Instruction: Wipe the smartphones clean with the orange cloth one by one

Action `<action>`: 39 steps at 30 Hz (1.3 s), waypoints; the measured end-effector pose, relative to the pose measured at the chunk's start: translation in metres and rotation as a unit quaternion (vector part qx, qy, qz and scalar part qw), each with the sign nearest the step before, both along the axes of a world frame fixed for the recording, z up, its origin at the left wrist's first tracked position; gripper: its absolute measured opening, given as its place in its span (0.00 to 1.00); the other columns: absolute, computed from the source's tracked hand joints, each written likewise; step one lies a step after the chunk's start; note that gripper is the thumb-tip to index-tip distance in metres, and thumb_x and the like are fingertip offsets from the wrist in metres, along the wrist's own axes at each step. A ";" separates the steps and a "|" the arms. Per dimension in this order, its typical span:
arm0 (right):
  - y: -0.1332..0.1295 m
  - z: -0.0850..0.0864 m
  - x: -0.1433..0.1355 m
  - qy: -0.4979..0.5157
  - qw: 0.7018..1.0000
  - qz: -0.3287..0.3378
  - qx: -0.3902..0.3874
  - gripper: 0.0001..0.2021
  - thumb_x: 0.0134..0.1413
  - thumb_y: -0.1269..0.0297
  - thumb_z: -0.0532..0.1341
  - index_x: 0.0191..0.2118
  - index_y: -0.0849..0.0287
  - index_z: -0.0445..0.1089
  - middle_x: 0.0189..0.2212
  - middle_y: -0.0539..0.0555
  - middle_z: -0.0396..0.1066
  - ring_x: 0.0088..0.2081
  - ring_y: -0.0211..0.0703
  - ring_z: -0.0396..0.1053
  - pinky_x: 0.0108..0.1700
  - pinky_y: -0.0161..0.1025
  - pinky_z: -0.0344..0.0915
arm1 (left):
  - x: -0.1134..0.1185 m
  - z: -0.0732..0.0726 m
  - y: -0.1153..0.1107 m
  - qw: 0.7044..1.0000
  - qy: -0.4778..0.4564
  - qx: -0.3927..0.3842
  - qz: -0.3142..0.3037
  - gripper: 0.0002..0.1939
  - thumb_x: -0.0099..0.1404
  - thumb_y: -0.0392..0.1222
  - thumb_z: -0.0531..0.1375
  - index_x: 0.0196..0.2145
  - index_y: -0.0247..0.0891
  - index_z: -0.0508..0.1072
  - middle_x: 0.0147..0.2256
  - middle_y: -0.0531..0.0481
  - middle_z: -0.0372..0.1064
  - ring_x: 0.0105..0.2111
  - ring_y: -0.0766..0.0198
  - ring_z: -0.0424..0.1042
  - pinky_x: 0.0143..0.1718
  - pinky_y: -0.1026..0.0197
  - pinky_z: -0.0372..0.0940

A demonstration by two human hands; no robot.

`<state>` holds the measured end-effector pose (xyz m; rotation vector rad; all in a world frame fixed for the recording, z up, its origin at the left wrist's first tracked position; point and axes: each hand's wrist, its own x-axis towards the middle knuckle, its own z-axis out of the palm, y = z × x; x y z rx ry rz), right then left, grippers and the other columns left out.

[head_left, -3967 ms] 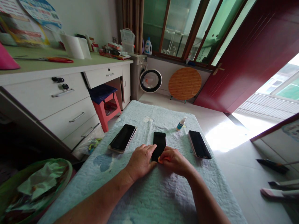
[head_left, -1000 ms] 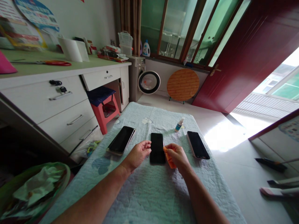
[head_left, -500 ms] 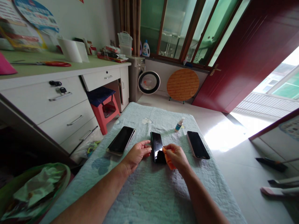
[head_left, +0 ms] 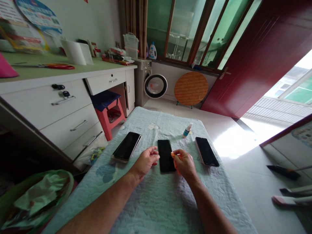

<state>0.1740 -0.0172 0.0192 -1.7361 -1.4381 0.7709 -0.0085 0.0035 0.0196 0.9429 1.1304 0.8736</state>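
A black smartphone [head_left: 164, 157] lies screen up in the middle of the cloth-covered table, between my two hands. At its left edge is my left hand [head_left: 147, 160], with loosely bent fingers apart and nothing gripped; whether the fingertips touch the phone I cannot tell. My right hand [head_left: 185, 162] pinches an orange cloth [head_left: 173, 155] against the phone's right edge, and most of the cloth is hidden under the hand. Another dark phone [head_left: 128, 146] rests to the left, apparently on a light case or second phone. A third phone [head_left: 207, 151] lies to the right. Behind stands a small spray bottle [head_left: 187, 130].
A pale blue quilted cover [head_left: 156, 201] spreads over the table. On the left are a white desk [head_left: 73, 120] with drawers, a red stool [head_left: 113, 113] and a bin [head_left: 70, 182]. Farther back, a washing machine's round door [head_left: 156, 86] hangs open.
The middle phone has shifted slightly towards me, and the bright reflection on its screen is gone. Both hands have moved slightly right; less of the orange cloth shows.
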 end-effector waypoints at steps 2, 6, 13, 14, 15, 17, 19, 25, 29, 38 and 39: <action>0.000 0.000 0.002 -0.012 1.000 0.001 0.002 0.09 0.52 0.58 0.55 0.29 0.57 0.69 0.12 0.45 0.64 0.13 0.35 0.60 0.19 0.31 0.56 | 0.001 0.002 -0.001 1.000 0.023 0.005 0.019 0.27 0.57 0.34 0.61 0.55 0.32 0.64 0.49 0.40 0.65 0.42 0.62 0.71 0.35 0.65 0.67; 0.000 -0.001 0.004 -0.007 1.000 0.020 -0.009 0.10 0.53 0.58 0.55 0.30 0.57 0.69 0.12 0.45 0.65 0.13 0.34 0.59 0.18 0.30 0.54 | -0.001 0.006 -0.003 0.999 -0.036 -0.039 0.006 0.28 0.59 0.32 0.59 0.57 0.32 0.60 0.50 0.38 0.65 0.39 0.63 0.74 0.38 0.63 0.68; 0.003 -0.003 0.004 0.077 0.996 0.023 -0.043 0.11 0.52 0.56 0.57 0.31 0.60 0.68 0.11 0.45 0.62 0.09 0.33 0.56 0.11 0.29 0.49 | -0.005 0.003 0.001 0.984 -0.152 -0.085 0.026 0.24 0.59 0.29 0.59 0.53 0.30 0.62 0.45 0.40 0.69 0.34 0.67 0.73 0.40 0.63 0.68; 0.003 -0.004 0.004 0.093 0.994 0.024 -0.048 0.11 0.51 0.56 0.57 0.31 0.60 0.68 0.11 0.44 0.62 0.09 0.33 0.56 0.11 0.28 0.48 | -0.004 0.002 0.001 0.983 -0.157 -0.087 0.030 0.24 0.58 0.29 0.59 0.53 0.30 0.63 0.43 0.41 0.70 0.33 0.67 0.73 0.39 0.64 0.67; 0.004 -0.006 0.003 0.107 0.992 0.026 -0.053 0.12 0.51 0.56 0.57 0.31 0.60 0.68 0.11 0.44 0.62 0.09 0.33 0.56 0.10 0.28 0.48 | -0.004 0.001 0.002 0.983 -0.159 -0.085 0.027 0.23 0.57 0.29 0.60 0.52 0.30 0.64 0.41 0.42 0.71 0.33 0.67 0.73 0.38 0.64 0.67; 0.004 -0.008 0.001 0.128 0.989 0.034 -0.062 0.13 0.50 0.55 0.57 0.32 0.61 0.68 0.11 0.44 0.61 0.09 0.32 0.56 0.10 0.28 0.49 | -0.002 0.000 0.001 0.985 -0.163 -0.059 -0.009 0.22 0.56 0.30 0.61 0.49 0.31 0.67 0.38 0.44 0.72 0.34 0.66 0.72 0.38 0.64 0.66; 0.003 -0.009 -0.003 0.135 0.987 0.045 -0.069 0.13 0.50 0.55 0.57 0.33 0.61 0.69 0.12 0.44 0.62 0.09 0.32 0.56 0.10 0.28 0.49 | 0.001 -0.001 -0.001 0.987 -0.148 -0.007 -0.056 0.20 0.56 0.33 0.61 0.47 0.32 0.70 0.37 0.45 0.73 0.36 0.63 0.72 0.39 0.63 0.65; -0.001 -0.007 -0.007 0.142 0.984 0.091 -0.066 0.11 0.51 0.57 0.56 0.34 0.60 0.69 0.13 0.44 0.62 0.10 0.32 0.57 0.09 0.27 0.49 | 0.005 -0.009 -0.002 0.995 -0.027 0.085 -0.036 0.28 0.55 0.42 0.64 0.52 0.33 0.65 0.33 0.50 0.72 0.32 0.62 0.71 0.32 0.63 0.63; -0.001 -0.007 -0.006 0.129 0.986 0.097 -0.051 0.11 0.52 0.59 0.56 0.34 0.61 0.69 0.13 0.44 0.63 0.10 0.31 0.57 0.10 0.27 0.50 | 0.006 -0.017 -0.001 0.996 0.023 0.080 -0.034 0.35 0.56 0.46 0.64 0.57 0.31 0.58 0.27 0.55 0.66 0.25 0.65 0.67 0.25 0.65 0.62; -0.002 -0.011 -0.008 0.136 0.982 0.121 -0.058 0.11 0.53 0.58 0.56 0.35 0.61 0.68 0.13 0.44 0.64 0.10 0.32 0.59 0.10 0.27 0.51 | 0.006 -0.018 -0.001 0.986 0.047 0.160 -0.024 0.25 0.59 0.43 0.60 0.53 0.34 0.64 0.34 0.50 0.71 0.32 0.62 0.72 0.32 0.63 0.66; -0.002 -0.012 -0.008 0.140 0.980 0.125 -0.061 0.11 0.53 0.58 0.56 0.36 0.60 0.68 0.13 0.44 0.64 0.10 0.32 0.59 0.10 0.27 0.51 | 0.006 -0.015 -0.001 0.985 0.051 0.162 -0.019 0.26 0.58 0.44 0.61 0.53 0.33 0.65 0.35 0.49 0.72 0.32 0.61 0.72 0.33 0.62 0.66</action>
